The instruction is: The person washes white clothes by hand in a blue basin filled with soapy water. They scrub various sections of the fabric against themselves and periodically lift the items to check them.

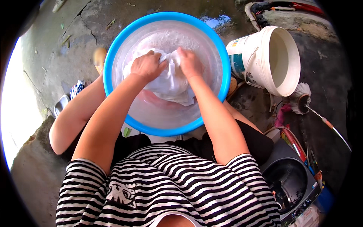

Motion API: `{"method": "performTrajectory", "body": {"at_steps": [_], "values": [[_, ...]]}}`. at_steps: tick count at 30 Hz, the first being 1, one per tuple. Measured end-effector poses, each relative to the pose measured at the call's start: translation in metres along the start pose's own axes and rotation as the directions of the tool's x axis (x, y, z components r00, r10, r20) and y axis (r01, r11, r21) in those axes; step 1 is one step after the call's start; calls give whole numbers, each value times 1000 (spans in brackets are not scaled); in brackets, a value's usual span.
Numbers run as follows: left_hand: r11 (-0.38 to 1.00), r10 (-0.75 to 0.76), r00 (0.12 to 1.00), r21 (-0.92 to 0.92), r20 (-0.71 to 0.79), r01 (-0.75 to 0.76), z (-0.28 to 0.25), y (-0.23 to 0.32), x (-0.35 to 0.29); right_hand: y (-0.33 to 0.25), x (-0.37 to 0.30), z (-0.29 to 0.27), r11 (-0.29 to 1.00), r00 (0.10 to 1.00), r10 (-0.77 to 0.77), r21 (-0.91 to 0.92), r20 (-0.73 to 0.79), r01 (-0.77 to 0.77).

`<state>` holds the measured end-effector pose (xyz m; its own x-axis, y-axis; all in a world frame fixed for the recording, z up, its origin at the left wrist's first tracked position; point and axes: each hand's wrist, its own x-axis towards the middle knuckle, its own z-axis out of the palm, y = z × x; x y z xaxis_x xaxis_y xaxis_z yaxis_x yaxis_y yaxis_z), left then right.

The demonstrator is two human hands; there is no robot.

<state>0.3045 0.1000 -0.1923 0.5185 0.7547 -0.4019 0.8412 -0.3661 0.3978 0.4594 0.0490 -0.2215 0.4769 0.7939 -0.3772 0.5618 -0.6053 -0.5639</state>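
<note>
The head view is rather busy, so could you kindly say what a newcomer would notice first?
Probably the large blue-rimmed basin at upper centre, where the left hand and right hand both grasp a white cloth. Next, the white bucket stands out right of the basin, and the striped shirt fills the bottom.

Upper body: short-sleeved black-and-white striped fabric shirt [181,185], stripes narrow, slightly wavy. Same stripes on left sleeve [85,176] and right sleeve [247,170]. Chest, wearer's left: black-and-white cartoon animal-face motif [121,195]. Neckline: curved plain white band [162,215]. Forearms [124,92], left hand [147,67] and right hand [190,63]: bare. Lower body: plain black fabric bottoms [258,145]; lower legs [77,117] bare. Right foot: tan shoe [232,87], small round holes in upper.
</note>
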Motion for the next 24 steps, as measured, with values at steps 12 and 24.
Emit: {"method": "performTrajectory", "body": {"at_steps": [12,24], "values": [[994,-102,987,-43,-123,97,-13,22,-91,5,-1,-6,738,998,-17,674,63,-30],[-765,15,999,-643,39,36,13,39,-15,-55,-52,-52,412,975,5,888,222,-205]]}}
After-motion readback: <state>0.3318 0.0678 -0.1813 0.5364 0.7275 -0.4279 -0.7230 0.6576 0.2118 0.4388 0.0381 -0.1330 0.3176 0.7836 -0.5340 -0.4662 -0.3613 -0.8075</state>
